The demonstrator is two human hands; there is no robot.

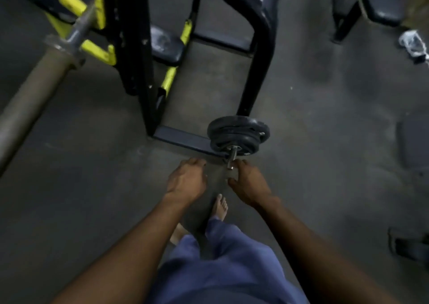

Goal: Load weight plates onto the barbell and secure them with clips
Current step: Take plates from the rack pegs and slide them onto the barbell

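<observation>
A barbell (34, 92) rests on the yellow hooks of a rack at the upper left, its bare sleeve pointing toward me with no plates on it. Low on the rack frame, a stack of black weight plates (238, 135) hangs on a short chrome storage peg (232, 156). My right hand (247, 184) reaches just below the tip of that peg, fingers curled and spread; whether it touches the peg is unclear. My left hand (186, 179) hovers beside it to the left, fingers bent down and holding nothing. No clips are visible.
The black rack frame (255, 55) with yellow brackets stands ahead, a padded bench seat (167, 45) inside it. Another bench (383, 1) is at the upper right, beside a crumpled white item (413, 42). Dark objects lie at the right edge. My bare feet (219, 207) stand on grey floor.
</observation>
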